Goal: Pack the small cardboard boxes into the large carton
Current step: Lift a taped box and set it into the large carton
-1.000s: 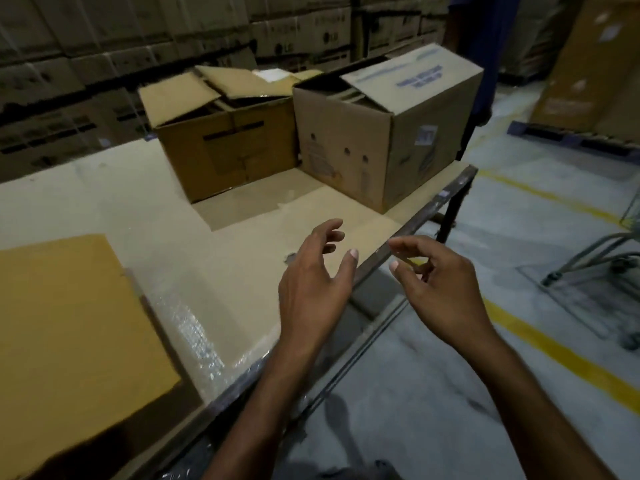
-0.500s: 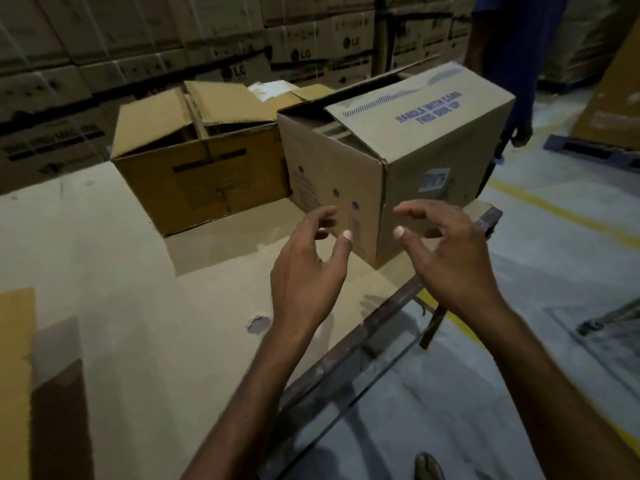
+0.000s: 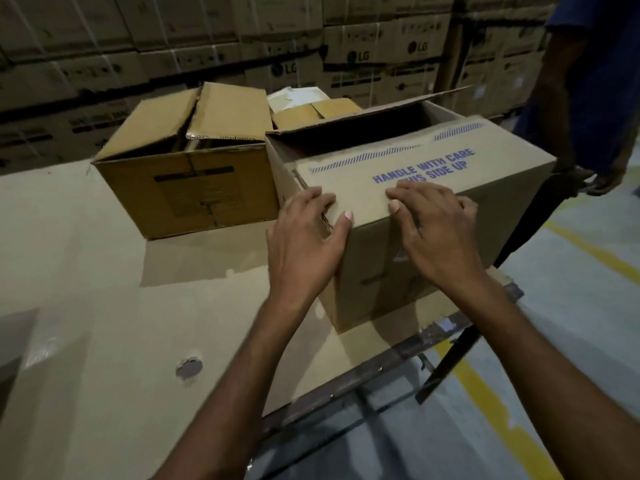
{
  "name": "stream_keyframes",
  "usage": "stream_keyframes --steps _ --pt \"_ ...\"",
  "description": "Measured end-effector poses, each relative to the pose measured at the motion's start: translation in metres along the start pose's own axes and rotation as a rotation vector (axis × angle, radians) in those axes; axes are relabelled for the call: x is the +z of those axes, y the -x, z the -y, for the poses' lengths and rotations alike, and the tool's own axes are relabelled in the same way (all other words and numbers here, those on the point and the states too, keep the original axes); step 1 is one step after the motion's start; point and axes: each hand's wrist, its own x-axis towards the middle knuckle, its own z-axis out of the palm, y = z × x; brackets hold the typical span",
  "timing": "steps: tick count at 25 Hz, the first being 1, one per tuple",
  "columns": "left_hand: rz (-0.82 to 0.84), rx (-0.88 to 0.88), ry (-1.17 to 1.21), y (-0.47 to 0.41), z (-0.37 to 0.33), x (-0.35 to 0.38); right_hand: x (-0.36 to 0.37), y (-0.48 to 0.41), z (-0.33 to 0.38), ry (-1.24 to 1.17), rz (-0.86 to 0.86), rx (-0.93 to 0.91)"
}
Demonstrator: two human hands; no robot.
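Cardboard cartons on table (image 3: 104, 341): two.
Left hand (image 3: 304, 244) and right hand (image 3: 436, 233) lie open, flat on near carton (image 3: 450, 216); far carton (image 3: 187, 188) untouched.

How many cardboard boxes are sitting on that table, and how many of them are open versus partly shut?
Printed carton, near flap folded down, far flap up: 1
Plain carton, flaps loosely folded: 1
Smaller boxes behind them, only partly visible: at least 2
Total on the table: at least 4
Both hands, left hand and right hand, rest on the printed carton.
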Motion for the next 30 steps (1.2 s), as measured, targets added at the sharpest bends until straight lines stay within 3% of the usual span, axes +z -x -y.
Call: stream_keyframes --steps 3,9,12,17,19,22,24,26,30 --pt "-0.058 0.014 -0.041 -0.021 0.005 0.003 0.001 -0.016 -0.01 -0.05 -0.137 -0.014" --pt "-0.128 0.056 -0.127 -0.075 0.008 0.012 -0.013 -0.076 -0.043 -0.173 0.064 -0.061" --pt "0.013 0.012 -0.214 -0.108 0.006 0.018 -0.016 -0.112 -0.064 -0.088 0.156 -0.037" --pt "0.147 -0.133 -0.329 -0.135 0.004 0.029 -0.011 -0.186 -0.108 0.151 0.29 -0.178" --pt "0.143 -0.239 -0.251 -0.133 0.001 0.035 -0.009 -0.212 -0.134 0.273 0.399 -0.193" --pt "0.061 -0.299 -0.034 -0.13 0.003 0.041 -0.005 -0.223 -0.165 0.25 0.556 -0.154" --pt "-0.064 -0.342 0.104 -0.127 0.003 0.046 -0.006 -0.227 -0.178 0.207 0.591 -0.193" --pt "-0.083 -0.402 0.164 -0.127 0.004 0.046 -0.009 -0.236 -0.185 0.211 0.599 -0.164" --pt "-0.062 -0.497 0.305 -0.121 0.001 0.046 -0.012 -0.245 -0.201 0.073 0.61 0.163"
